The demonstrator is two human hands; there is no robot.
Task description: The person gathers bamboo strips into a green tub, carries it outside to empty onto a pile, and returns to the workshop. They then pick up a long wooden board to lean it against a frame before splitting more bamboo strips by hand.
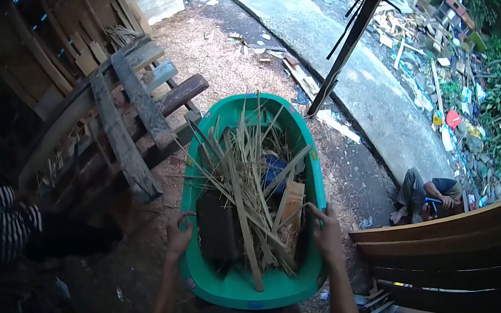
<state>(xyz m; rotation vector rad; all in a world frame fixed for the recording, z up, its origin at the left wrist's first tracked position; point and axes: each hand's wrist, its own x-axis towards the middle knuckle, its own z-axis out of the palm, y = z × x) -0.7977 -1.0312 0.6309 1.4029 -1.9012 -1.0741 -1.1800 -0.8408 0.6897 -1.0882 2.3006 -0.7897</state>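
A green plastic tub (241, 296) is held up in front of my body by both hands. Thin wood strips (243, 181) lie in a tangle inside it, some poking over its left rim. A dark block-like object (216, 226), a light wood piece (292, 206) and something blue (273, 170) are in the tub too. My left hand (180, 232) is closed on the tub's left rim. On the right side my right hand (327, 231) grips the other rim, its thumb and finger near the light wood piece.
Dark timber beams (131, 105) are stacked at the left. A person in a striped shirt (4, 222) is at lower left; another person (431, 195) sits at right beside large curved planks (446, 246). A post (345, 53) stands ahead, with wood shavings (203, 44) on the ground.
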